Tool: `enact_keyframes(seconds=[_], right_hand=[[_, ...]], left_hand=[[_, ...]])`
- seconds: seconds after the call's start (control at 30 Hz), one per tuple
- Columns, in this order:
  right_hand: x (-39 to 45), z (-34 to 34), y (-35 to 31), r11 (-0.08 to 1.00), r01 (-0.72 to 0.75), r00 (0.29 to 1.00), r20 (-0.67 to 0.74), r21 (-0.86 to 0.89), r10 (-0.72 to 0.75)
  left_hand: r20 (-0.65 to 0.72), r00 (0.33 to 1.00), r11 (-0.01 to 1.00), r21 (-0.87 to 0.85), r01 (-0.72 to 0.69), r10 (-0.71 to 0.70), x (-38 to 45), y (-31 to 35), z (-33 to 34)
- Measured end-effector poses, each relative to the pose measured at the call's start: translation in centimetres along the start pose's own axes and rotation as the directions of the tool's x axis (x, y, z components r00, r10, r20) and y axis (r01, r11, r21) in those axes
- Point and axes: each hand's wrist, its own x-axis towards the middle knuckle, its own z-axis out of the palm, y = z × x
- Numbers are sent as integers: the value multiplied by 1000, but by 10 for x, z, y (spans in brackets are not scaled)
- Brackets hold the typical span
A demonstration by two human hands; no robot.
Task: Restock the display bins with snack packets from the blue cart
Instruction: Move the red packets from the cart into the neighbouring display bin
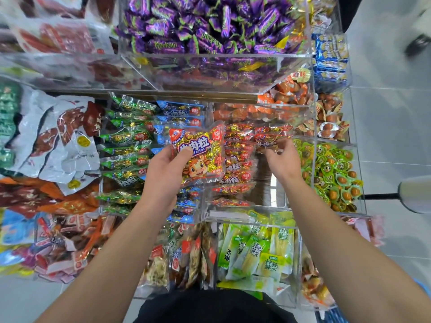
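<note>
A red and gold foil snack packet with a cartoon calf and blue label (198,155) is held over the clear acrylic display bin (283,201) in the middle row of the display. The left hand (163,176) grips it from below, the thumb pressed on the front and the other fingers curled behind it. Just beside it, the right hand (283,159) pinches the edge of a second red foil packet (268,138) at the far side of the same bin, with fingers curled. Below lie stacked red packets (235,173). To the left stand green foil packets (126,145) and blue foil packets (184,113). The upper shelf bin carries purple wrapped candies (205,26); the right bin carries green sealed eggs (335,169).
</note>
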Motion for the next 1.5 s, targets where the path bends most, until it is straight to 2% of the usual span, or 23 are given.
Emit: enact_keyframes(seconds=[0.23, 0.3, 0.37, 0.43, 0.5, 0.6, 0.67, 0.73, 0.8, 0.87, 0.9, 0.97, 1.03, 1.07, 1.33, 1.4, 1.5], right_hand=[[-34, -21, -25, 996, 45, 999, -15, 79, -44], [-52, -31, -44, 972, 121, 990, 52, 203, -135], [-73, -42, -65, 935, 252, 946, 142, 248, -293], [-89, -50, -82, 899, 408, 872, 224, 161, -435], [-100, -53, -92, 865, 499, 822, 289, 48, -491], [-105, -55, -92, 874, 484, 822, 325, 33, -468], [-103, -61, -87, 903, 418, 863, 267, 96, -428], [-96, -73, -79, 911, 393, 902, 142, 124, -409], [-85, -86, -70, 909, 415, 910, -20, 30, -414], [-74, -95, -63, 901, 425, 888, -154, -85, -434], [-68, -97, -60, 892, 428, 871, -198, -148, -451], [-58, -94, -54, 865, 405, 851, -224, -296, -475], [-50, -83, -50, 838, 376, 858, -192, -397, -476], [-46, -76, -47, 822, 372, 863, -166, -432, -477], [-29, -37, -41, 807, 271, 928, -81, -524, -364], [-29, -38, -47, 805, 290, 915, -96, -517, -392], [-32, -49, -59, 825, 323, 852, -238, -463, -467]], left_hand=[[33, 998, 996, 61, -61, 59, -4, -1, -4], [55, 994, 987, 125, -101, 95, -6, -2, -4], [107, 984, 969, 192, -158, 139, -8, -4, -2], [157, 969, 940, 253, -227, 192, -11, -5, 2], [217, 950, 921, 269, -281, 227, -15, -2, 9], [277, 923, 891, 292, -347, 268, -20, 4, 21], [259, 912, 858, 331, -394, 318, -20, 5, 24], [206, 894, 787, 424, -448, 398, -18, 6, 19], [155, 841, 650, 567, -506, 519, -14, 6, 10], [169, 783, 491, 695, -525, 599, -6, 4, 0], [199, 777, 423, 745, -516, 597, 0, 1, -4], [251, 822, 308, 839, -448, 512, 11, -8, -9], [253, 874, 217, 905, -365, 415, 17, -21, -11], [258, 879, 184, 917, -353, 401, 19, -27, -12], [272, 860, 150, 918, -366, 432, 22, -41, -14], [270, 861, 155, 918, -365, 430, 22, -42, -14], [254, 862, 174, 917, -359, 439, 24, -44, -14]])
